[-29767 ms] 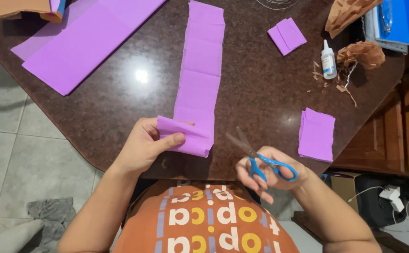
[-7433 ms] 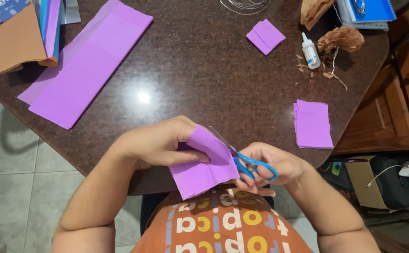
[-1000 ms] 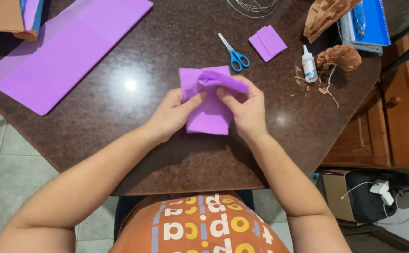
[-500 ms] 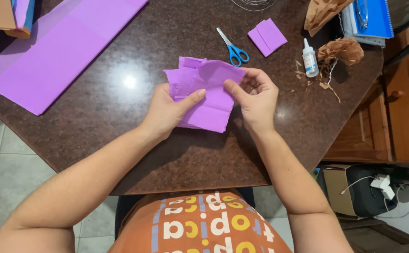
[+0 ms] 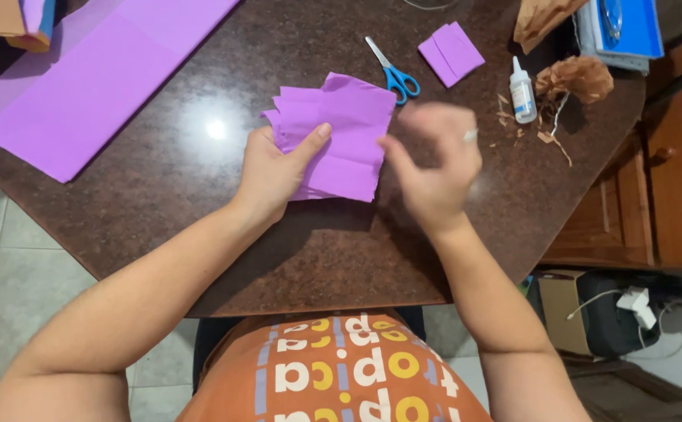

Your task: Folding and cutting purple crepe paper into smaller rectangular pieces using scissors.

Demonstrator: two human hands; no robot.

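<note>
Inspector: Left hand (image 5: pixel 274 168) clamps the stack of purple tissue squares (image 5: pixel 339 133) on the brown stone-look table (image 5: pixel 161 227), thumb on top. Right hand (image 5: pixel 435 168) is blurred beside the stack's right edge, fingers loosely spread, holding nothing.

Assessor: Handling advice?

Inspector: Pin the sheets flat and square the uneven edges gently. The paper looks thin, creased and tearable. Blue-handled scissors (image 5: pixel 392 72) lie just beyond.

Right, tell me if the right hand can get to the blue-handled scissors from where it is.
Probably yes. The right hand hovers blurred beside the stack of purple paper squares, and the blue-handled scissors lie just beyond it on bare brown tabletop, nothing between.
</note>
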